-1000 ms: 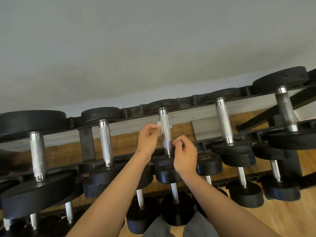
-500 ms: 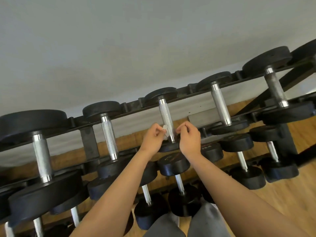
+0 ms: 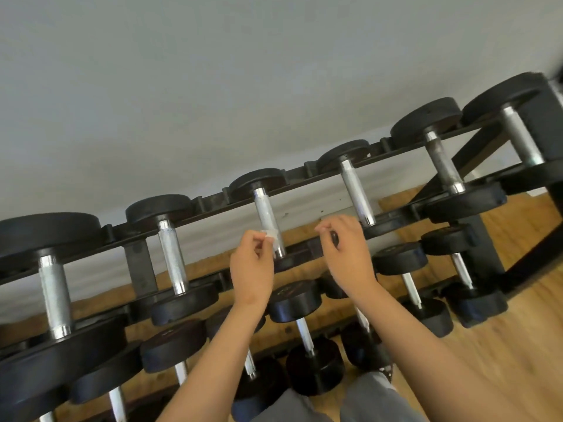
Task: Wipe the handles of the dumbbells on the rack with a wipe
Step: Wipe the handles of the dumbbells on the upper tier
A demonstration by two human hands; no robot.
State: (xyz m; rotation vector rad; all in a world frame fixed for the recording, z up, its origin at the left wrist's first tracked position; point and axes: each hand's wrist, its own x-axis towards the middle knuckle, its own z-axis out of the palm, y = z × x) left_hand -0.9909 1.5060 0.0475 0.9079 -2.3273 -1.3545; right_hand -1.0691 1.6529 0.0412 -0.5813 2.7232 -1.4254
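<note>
A grey wall (image 3: 213, 86) is filling the upper half of the view, and a wooden floor (image 3: 502, 345) is showing at the right and between the tiers. A black rack (image 3: 213, 204) is running slantwise from the lower left edge up to the upper right corner, carrying black dumbbells with silver handles on its tiers. Along the top tier six dumbbells are lying across the two rails, the biggest ones sitting at the rack's left and right ends. Smaller dumbbells (image 3: 294, 300) are resting on the lower tiers, near the rack's front edge. Grey trousers (image 3: 377, 397) are showing at the bottom edge.

Both bare arms are reaching up from below to the middle of the top tier. The left hand (image 3: 251, 269) is pinching a small white wipe (image 3: 269, 237) between thumb and fingertips. The wipe is lying against the lower part of the middle handle (image 3: 265, 213), just above that dumbbell's front head at the front rail. The right hand (image 3: 347, 251) is hanging just right of that handle, apart from it, beside the next dumbbell's front head. Its fingers are curling in toward the thumb, and nothing is plainly showing in them; a dark spot between thumb and fingers is too unclear to name.
</note>
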